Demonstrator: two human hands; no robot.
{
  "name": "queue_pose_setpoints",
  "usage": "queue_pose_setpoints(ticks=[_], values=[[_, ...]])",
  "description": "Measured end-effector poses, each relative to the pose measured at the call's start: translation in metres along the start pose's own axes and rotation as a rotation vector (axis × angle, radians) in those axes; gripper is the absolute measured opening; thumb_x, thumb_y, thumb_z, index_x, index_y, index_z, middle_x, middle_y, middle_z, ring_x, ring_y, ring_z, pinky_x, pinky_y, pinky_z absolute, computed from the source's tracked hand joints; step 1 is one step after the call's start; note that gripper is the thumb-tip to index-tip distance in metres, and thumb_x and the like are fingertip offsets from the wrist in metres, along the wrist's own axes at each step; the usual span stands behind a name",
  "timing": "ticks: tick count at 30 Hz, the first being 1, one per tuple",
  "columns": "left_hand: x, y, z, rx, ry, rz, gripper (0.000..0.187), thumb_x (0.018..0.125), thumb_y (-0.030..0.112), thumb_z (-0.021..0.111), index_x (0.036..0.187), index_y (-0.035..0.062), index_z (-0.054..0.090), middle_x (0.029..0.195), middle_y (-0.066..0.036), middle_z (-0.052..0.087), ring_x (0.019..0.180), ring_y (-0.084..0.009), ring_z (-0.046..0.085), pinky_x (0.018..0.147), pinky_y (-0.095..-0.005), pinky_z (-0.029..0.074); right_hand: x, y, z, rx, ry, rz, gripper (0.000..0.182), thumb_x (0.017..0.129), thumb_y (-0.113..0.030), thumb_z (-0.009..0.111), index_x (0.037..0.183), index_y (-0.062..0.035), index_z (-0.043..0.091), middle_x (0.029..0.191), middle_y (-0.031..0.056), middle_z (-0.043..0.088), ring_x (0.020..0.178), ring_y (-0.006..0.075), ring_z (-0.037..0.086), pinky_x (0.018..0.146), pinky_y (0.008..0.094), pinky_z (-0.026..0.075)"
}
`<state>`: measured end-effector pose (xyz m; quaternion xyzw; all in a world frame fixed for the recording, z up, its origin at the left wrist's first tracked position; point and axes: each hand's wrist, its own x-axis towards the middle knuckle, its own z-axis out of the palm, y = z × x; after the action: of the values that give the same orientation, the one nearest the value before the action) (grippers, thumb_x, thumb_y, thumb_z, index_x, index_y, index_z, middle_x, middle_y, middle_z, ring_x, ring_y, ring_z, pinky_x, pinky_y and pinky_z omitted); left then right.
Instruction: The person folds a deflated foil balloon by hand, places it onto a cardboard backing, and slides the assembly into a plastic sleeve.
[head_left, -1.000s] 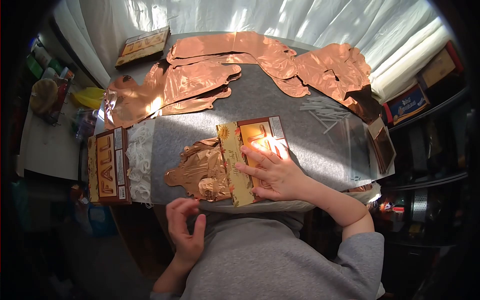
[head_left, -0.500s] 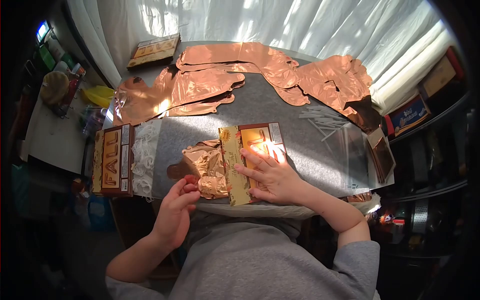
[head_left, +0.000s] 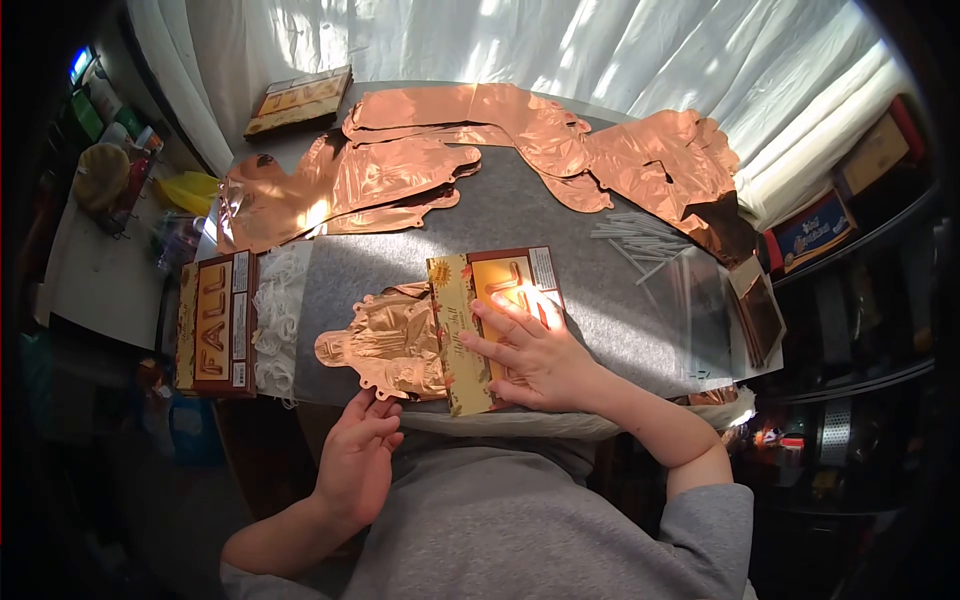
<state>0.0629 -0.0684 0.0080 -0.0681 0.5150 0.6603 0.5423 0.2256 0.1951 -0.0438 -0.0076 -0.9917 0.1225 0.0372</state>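
Note:
A copper foil balloon, creased and partly folded, lies on the grey table. Its right side is under a printed "FALL" balloon card. My right hand rests on this card with fingers spread, pressing it flat; sunlight glares beside the fingertips. At the table's front edge is my left hand, its fingers loosely bent and reaching up to the foil's lower edge. The fingertips are at or just under a small tab there; I see no firm grip on it.
Larger copper foil balloons lie across the back. White straws and clear plastic sleeves are at right, beside a stack of cards. At left are "FALL" packages and coiled white ribbon. More packages sit back left.
The left end of the foil balloon has opened out flat to the left. My left hand has dropped lower, toward the table edge. My right hand stays on the card.

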Motion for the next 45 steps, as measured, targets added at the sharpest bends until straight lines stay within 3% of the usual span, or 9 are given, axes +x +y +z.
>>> queue_pose_setpoints(ticks=[4, 8, 10, 18, 21, 26, 33, 41, 45], values=[[0.014, 0.006, -0.001, 0.056, -0.054, -0.031, 0.055, 0.095, 0.011, 0.064, 0.149, 0.0129, 0.051, 0.131, 0.002, 0.062, 0.118, -0.0101, 0.055, 0.098, -0.0296, 0.038, 0.0, -0.001, -0.001, 0.006, 0.002, 0.008, 0.07, 0.101, -0.05, 0.059, 0.165, -0.0286, 0.042, 0.177, 0.007, 0.024, 0.159, 0.0299, 0.029, 0.123, 0.0625, 0.026], [0.014, 0.005, 0.008, 0.232, -0.21, 0.024, 0.045, 0.097, 0.015, 0.069, 0.139, 0.0069, 0.057, 0.135, 0.0, 0.06, 0.118, -0.0112, 0.053, 0.109, -0.0334, 0.039, 0.001, -0.002, -0.002, -0.013, 0.005, 0.004, 0.07, 0.101, -0.05, 0.059, 0.165, -0.0287, 0.042, 0.176, 0.0083, 0.025, 0.159, 0.0311, 0.03, 0.122, 0.0633, 0.027], [0.007, 0.006, 0.014, 0.533, -0.181, 0.213, 0.047, 0.096, 0.012, 0.074, 0.137, 0.0033, 0.053, 0.139, -0.005, 0.057, 0.121, -0.0141, 0.054, 0.113, -0.0345, 0.041, 0.0, -0.001, -0.004, 0.013, 0.011, 0.0, 0.069, 0.101, -0.05, 0.06, 0.165, -0.0288, 0.042, 0.176, 0.0089, 0.025, 0.159, 0.0314, 0.03, 0.122, 0.0641, 0.027], [0.052, -0.009, 0.01, 0.6, -0.121, 0.694, 0.071, 0.095, 0.007, 0.08, 0.143, -0.0058, 0.028, 0.139, -0.02, 0.059, 0.123, -0.0225, 0.066, 0.103, -0.0364, 0.055, 0.0, 0.0, 0.001, 0.043, 0.028, -0.004, 0.07, 0.101, -0.05, 0.061, 0.165, -0.03, 0.042, 0.176, 0.0087, 0.025, 0.158, 0.0313, 0.032, 0.122, 0.0659, 0.026], [0.06, -0.011, 0.003, 0.632, -0.106, 0.596, 0.061, 0.095, 0.005, 0.079, 0.139, -0.0065, 0.038, 0.134, -0.018, 0.064, 0.116, -0.0211, 0.069, 0.098, -0.0343, 0.057, 0.0, 0.0, 0.0, 0.01, 0.016, -0.004, 0.07, 0.1, -0.05, 0.061, 0.165, -0.0302, 0.042, 0.176, 0.008, 0.025, 0.158, 0.0308, 0.031, 0.123, 0.0659, 0.025], [0.064, -0.022, 0.008, 0.779, -0.086, 0.765, 0.037, 0.094, 0.002, 0.078, 0.127, -0.0052, 0.063, 0.126, -0.013, 0.066, 0.102, -0.0175, 0.071, 0.083, -0.0301, 0.059, 0.001, 0.0, -0.001, 0.021, 0.014, -0.007, 0.07, 0.1, -0.05, 0.062, 0.164, -0.0302, 0.043, 0.176, 0.008, 0.025, 0.159, 0.0308, 0.031, 0.123, 0.0642, 0.026], [0.076, -0.025, 0.013, 1.067, -0.057, 1.012, 0.035, 0.09, 0.002, 0.077, 0.123, -0.0063, 0.066, 0.106, -0.016, 0.065, 0.092, -0.0281, 0.072, 0.076, -0.0372, 0.058, 0.004, 0.005, -0.012, 0.168, -0.052, 0.01, 0.07, 0.101, -0.046, 0.066, 0.165, -0.031, 0.043, 0.177, 0.0086, 0.024, 0.159, 0.0338, 0.03, 0.122, 0.0653, 0.028], [0.08, -0.04, 0.01, 0.858, 0.0, 0.914, 0.031, 0.09, 0.0, 0.074, 0.119, -0.0069, 0.066, 0.107, -0.019, 0.066, 0.091, -0.0336, 0.072, 0.078, -0.0401, 0.058, 0.011, 0.016, -0.017, 0.23, -0.142, -0.043, 0.067, 0.102, -0.044, 0.065, 0.164, -0.0282, 0.044, 0.177, 0.0126, 0.023, 0.154, 0.0407, 0.036, 0.125, 0.0511, 0.032], [0.078, -0.036, 0.013, 0.904, -0.014, 0.874, 0.044, 0.088, 0.0, 0.075, 0.13, -0.0068, 0.064, 0.12, -0.022, 0.064, 0.103, -0.036, 0.071, 0.084, -0.0405, 0.059, 0.011, 0.017, -0.018, 0.226, -0.124, -0.055, 0.067, 0.103, -0.05, 0.061, 0.164, -0.0269, 0.044, 0.175, 0.0146, 0.027, 0.154, 0.0389, 0.038, 0.123, 0.0569, 0.032]])
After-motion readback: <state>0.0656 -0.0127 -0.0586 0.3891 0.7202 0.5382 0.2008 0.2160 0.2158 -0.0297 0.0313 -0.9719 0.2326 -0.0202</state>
